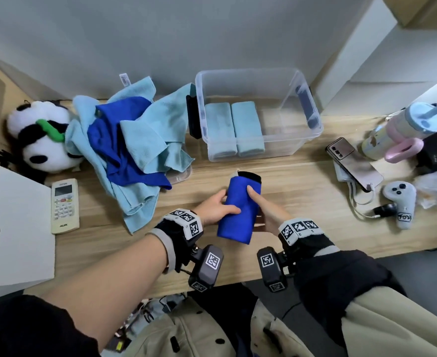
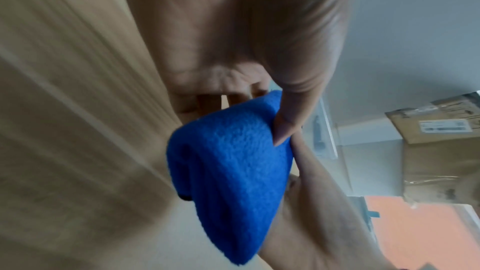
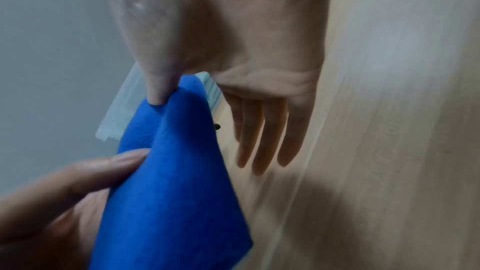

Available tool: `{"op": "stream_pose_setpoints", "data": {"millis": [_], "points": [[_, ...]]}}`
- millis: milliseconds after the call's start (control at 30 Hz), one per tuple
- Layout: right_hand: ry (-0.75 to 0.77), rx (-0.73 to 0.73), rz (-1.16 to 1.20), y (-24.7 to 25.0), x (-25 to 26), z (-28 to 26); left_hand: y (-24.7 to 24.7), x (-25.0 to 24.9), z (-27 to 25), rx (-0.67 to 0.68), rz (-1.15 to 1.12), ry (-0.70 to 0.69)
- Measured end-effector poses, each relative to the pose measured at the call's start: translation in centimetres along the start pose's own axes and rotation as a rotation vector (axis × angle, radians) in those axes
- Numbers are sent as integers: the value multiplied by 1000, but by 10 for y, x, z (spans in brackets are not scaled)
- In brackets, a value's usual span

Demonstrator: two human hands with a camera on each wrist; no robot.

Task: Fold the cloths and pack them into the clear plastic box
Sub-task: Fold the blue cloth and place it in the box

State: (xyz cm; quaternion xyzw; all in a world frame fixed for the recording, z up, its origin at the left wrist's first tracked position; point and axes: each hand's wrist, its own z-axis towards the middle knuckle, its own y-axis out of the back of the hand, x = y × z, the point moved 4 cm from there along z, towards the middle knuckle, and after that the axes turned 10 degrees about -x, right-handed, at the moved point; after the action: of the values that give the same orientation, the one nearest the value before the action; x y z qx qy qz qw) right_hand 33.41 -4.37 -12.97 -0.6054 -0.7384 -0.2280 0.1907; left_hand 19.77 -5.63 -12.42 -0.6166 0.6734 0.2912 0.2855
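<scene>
Together, left hand [image 1: 216, 209], right hand [image 1: 266, 212], pinching folded blue cloth [image 1: 238, 212]

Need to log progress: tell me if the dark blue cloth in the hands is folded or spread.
Folded: the dark blue cloth is a compact oblong, pinched between left hand and right hand.

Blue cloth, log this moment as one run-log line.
blue cloth: folded, held above table | left hand: gripping | right hand: gripping | box: two light blue cloths inside | pile: unfolded
</scene>
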Motion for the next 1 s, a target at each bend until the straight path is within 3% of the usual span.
{"op": "stream_pose_setpoints", "data": {"millis": [233,467,667,800,933,1000], "points": [[160,107,110,27,54,-17,-13,-57,-2,90,-121,-113],[317,132,23,59,140,-16,-20,-123,22,12,-248,-148],[304,-186,-20,96,214,25,12,-170,55,-359,-229,-270],[225,-299,-90,110,249,58,49,-186,72,-625,-256,-382],[151,-331,-259,103,263,91,81,-186,82,-953,-36,-423],[159,-338,-386,99,266,108,91,-183,84,-1070,133,-353]]}}
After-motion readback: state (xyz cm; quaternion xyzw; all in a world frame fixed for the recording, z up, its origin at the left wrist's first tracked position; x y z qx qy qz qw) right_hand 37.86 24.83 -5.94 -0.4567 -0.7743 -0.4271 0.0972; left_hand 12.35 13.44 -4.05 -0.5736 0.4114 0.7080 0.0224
